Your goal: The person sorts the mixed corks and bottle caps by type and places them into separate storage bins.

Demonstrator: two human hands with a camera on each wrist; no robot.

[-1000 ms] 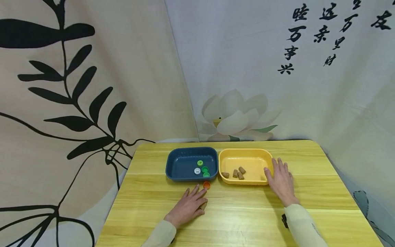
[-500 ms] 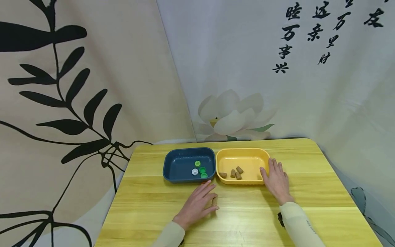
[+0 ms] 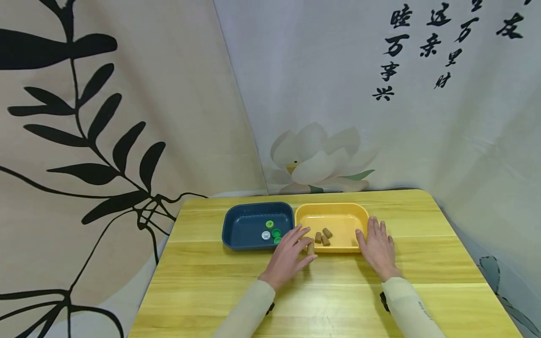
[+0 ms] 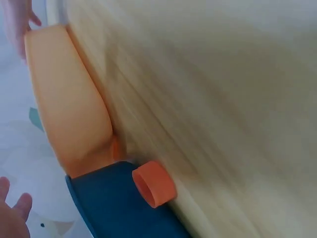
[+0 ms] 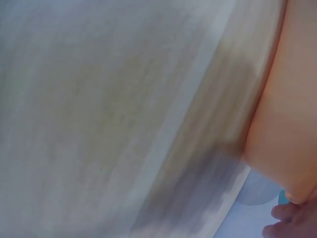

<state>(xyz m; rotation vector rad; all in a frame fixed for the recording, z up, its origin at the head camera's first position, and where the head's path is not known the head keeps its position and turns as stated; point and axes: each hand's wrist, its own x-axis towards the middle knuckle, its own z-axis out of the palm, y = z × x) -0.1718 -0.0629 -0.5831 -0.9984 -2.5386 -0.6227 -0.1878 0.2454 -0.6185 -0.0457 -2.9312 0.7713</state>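
Observation:
My left hand point(image 3: 287, 258) pinches a brown cork point(image 3: 311, 248) between thumb and fingers, at the front left corner of the yellow tray point(image 3: 351, 250). Several corks point(image 3: 325, 240) lie inside that tray. My right hand point(image 3: 379, 251) rests at the tray's right end, thumb over the rim and fingers fairly straight. The blue tray point(image 3: 236, 245) stands to the left and holds several bottle caps point(image 3: 266, 235), green and white. An orange bottle cap point(image 4: 154, 183) shows beside the blue tray in the left wrist view; in the head view my left hand hides it.
Both trays stand side by side toward the back of the wooden table point(image 3: 338, 300). Behind them hangs a cloth backdrop point(image 3: 190, 94) printed with leaves, a lotus and writing.
My left hand has moved right and away from me with the cork, from in front of the blue tray to the yellow tray's corner. My right hand has stayed at the tray.

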